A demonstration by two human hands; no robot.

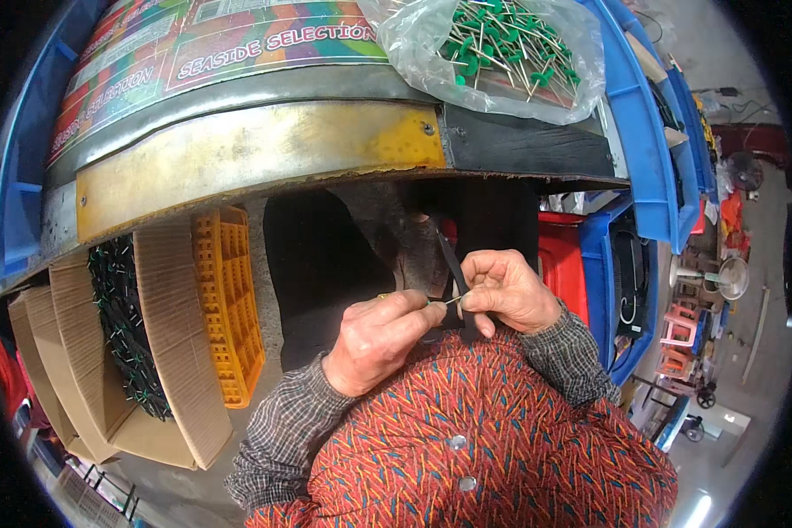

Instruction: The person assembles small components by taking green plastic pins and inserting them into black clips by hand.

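Note:
Close together over my lap, my left hand (380, 336) and my right hand (512, 292) are both closed in a pinch. A thin, pale pin-like piece (453, 300) spans the short gap between their fingertips. Beside the right fingertips runs a long, narrow dark strip (451, 257), slanting down toward my red patterned garment. Whether the right fingers also grip this strip, I cannot tell. On the bench beyond lies a clear plastic bag (414, 48) with several green-headed metal pins (512, 44) in its open mouth.
The bench's metal front edge (255, 172) crosses ahead of my hands. At left stand an open cardboard box (185, 352) of dark pieces with green bits and an orange plastic crate (229, 308). Blue bins (640, 132) and a red container (561, 264) are at right.

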